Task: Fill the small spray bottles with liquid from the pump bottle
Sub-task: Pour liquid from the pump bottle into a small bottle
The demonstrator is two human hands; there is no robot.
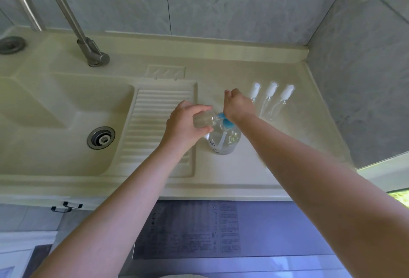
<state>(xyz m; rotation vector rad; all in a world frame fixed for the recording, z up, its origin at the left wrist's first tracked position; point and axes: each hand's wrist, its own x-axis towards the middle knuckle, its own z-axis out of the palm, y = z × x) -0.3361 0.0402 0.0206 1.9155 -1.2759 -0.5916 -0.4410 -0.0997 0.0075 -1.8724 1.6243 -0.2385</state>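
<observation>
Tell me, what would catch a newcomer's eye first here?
Two bare arms reach to mid-counter: the left hand grips a small clear bottle tipped to the blue pump of a clear pump bottle, and the right hand rests on that pump. To the right, three white-capped spray bottles lie in a row. A sink with a tall steel tap fills the left.

— Can you read anything anywhere?

— Not really. The pump bottle (223, 142) has dark print on its clear side, too small and curved to read.

— And below the worktop (221, 187)?

— A purple panel (192, 229) carries dense rows of small dark print, like a table of lines, but it is blurred; no word or number comes out.
</observation>
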